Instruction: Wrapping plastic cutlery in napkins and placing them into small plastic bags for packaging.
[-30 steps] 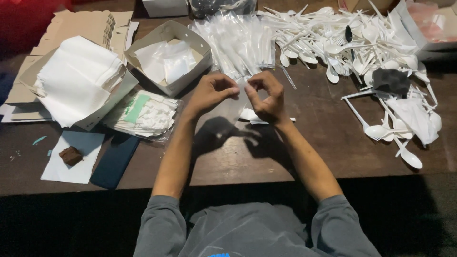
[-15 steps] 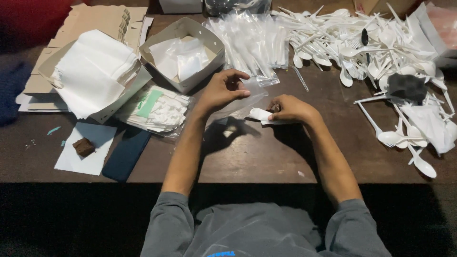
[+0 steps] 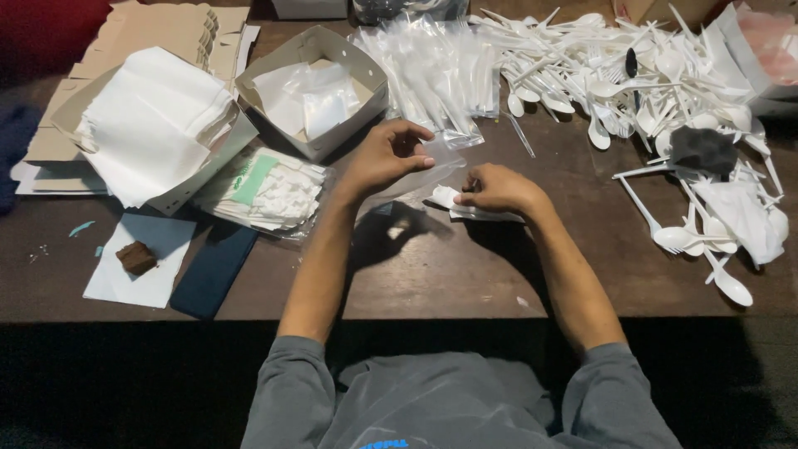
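Note:
My left hand (image 3: 384, 155) is raised a little above the brown table (image 3: 465, 266) and pinches the top of a clear plastic sleeve (image 3: 416, 176), which hangs slanting down to the left. My right hand (image 3: 497, 188) rests on the table just to its right, fingers closed on a small folded white item (image 3: 465, 208) lying flat. A heap of clear sleeves (image 3: 436, 71) lies right behind both hands.
White plastic spoons and forks (image 3: 632, 75) are spread across the back right. A cardboard box of small bags (image 3: 312, 87), a box of white napkins (image 3: 154, 120), a bagged bundle of sachets (image 3: 266, 189), a dark blue pouch (image 3: 214, 270) and a white sheet with a brown lump (image 3: 137, 258) sit at left.
My right hand has dropped from beside the left hand down onto the table, onto the white item. My left hand stays raised, now holding the clear sleeve alone.

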